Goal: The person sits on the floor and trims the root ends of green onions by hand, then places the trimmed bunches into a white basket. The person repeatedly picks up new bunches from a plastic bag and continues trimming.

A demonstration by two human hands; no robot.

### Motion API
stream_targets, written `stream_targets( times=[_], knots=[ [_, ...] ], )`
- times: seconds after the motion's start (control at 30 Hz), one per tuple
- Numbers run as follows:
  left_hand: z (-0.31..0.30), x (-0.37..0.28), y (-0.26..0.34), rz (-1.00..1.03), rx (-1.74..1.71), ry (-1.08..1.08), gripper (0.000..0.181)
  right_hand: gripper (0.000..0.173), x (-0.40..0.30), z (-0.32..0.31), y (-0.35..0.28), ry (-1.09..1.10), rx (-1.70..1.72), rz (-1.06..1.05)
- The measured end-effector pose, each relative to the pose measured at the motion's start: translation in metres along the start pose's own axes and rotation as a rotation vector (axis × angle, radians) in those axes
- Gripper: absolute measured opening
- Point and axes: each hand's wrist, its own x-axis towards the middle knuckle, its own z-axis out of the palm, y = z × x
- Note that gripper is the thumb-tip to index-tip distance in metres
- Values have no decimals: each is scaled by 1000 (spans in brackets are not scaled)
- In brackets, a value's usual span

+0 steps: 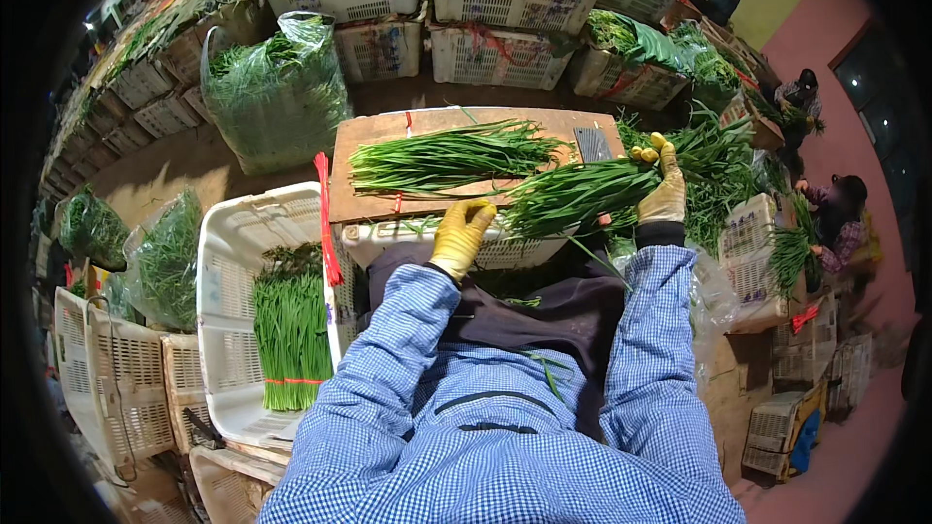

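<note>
My right hand (664,178), in a yellow glove, grips a bunch of long green leaves, likely garlic chives (586,193), over the right front edge of a wooden board (437,207). My left hand (464,233), gloved the same, is held just left of that bunch, thumb and fingers curled near each other; I see nothing held in it. Another pile of the leaves (451,156) lies across the board, over a red tie (398,201). A dark ribbed pad (592,144) lies at the board's right end. Red ties (328,218) hang at its left edge.
A white plastic crate (226,291) at left holds leaves bound with a red band (293,381). Loose greens (717,160) heap at right. A filled plastic bag (277,109) stands beyond the board, before stacked crates (502,54). Two people (844,218) work at far right.
</note>
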Motion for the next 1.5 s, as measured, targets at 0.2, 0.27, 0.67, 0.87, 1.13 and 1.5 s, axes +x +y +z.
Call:
stream_targets(
  times=[0.2,0.27,0.67,0.87,1.13,1.5],
  knots=[
    [31,10,19,350,287,-58,55,27,-11,-1,3,-109,48,-29],
    [41,19,20,147,331,-214,65,27,-13,0,5,-177,103,-11],
    [21,43,30,-175,-420,-113,12,28,-27,10,7,-109,-221,-88],
    [9,32,15,-329,-1214,-195,11,26,-13,-5,12,-27,-1,12],
    [-48,40,-25,-329,-753,-164,12,24,-6,-4,-14,70,78,-92],
    [6,6,71,663,294,161,46,27,-10,-5,-10,48,88,-35]
  ],
)
